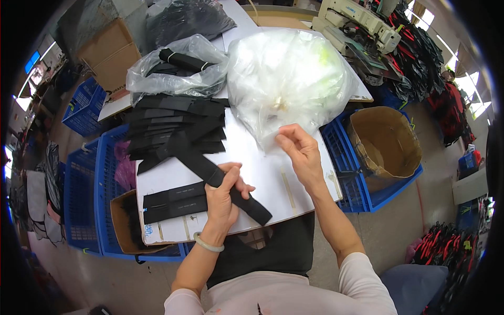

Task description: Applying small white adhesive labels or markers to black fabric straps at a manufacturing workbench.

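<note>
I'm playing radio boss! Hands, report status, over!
Left hand: gripping black strap. Right hand: at big clear bag, hold unclear. Maybe in the way: strap pile beyond left hand.

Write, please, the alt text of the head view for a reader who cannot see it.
The left hand holds a black strap over a white table, while the right hand pinches at the near edge of a big cloudy plastic bag. A pile of black strips lies on the table, and blue crates stand at both sides.
</note>
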Available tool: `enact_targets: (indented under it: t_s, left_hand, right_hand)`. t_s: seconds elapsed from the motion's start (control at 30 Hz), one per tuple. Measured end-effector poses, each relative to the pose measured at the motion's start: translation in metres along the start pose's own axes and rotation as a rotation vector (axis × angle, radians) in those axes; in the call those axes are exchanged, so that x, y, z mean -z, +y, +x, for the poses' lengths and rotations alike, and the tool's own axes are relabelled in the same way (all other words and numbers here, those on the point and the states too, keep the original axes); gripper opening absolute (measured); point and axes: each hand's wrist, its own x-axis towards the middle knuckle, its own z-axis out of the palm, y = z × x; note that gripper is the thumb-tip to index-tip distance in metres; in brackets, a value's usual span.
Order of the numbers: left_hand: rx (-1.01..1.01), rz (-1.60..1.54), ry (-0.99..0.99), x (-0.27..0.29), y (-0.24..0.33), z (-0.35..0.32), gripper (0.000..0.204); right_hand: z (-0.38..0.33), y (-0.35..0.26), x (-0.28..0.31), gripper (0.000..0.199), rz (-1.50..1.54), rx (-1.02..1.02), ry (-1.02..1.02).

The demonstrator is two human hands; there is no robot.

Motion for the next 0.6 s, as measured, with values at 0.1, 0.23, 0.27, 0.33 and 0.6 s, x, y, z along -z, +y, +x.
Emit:
enact_targets:
  t_s: [0.1,0.23,0.27,0.33,0.6]
  left_hand:
    - [-0.056,0.013,-0.183,-0.015,0.008,-0.003,0.039]
    - [-0.076,0.045,-0.306,-0.014,0.013,-0.012,0.032]
    - [-0.078,0.050,-0.299,-0.013,0.014,-0.015,0.032]
    - [-0.128,0.065,-0.211,-0.010,0.013,-0.020,0.022]
    - [-0.179,0.039,-0.191,-0.008,0.019,-0.026,0.012]
  right_hand:
    - [-0.006,-0.047,-0.003,0.015,0.323,-0.365,-0.279]
    - [-0.015,-0.057,-0.008,0.016,0.439,-0.529,-0.403]
    - [-0.017,-0.059,-0.009,0.018,0.448,-0.565,-0.444]
    - [-0.025,-0.055,-0.012,0.021,0.423,-0.511,-0.435]
    - [-0.045,-0.053,-0.006,0.025,0.118,-0.202,-0.411]
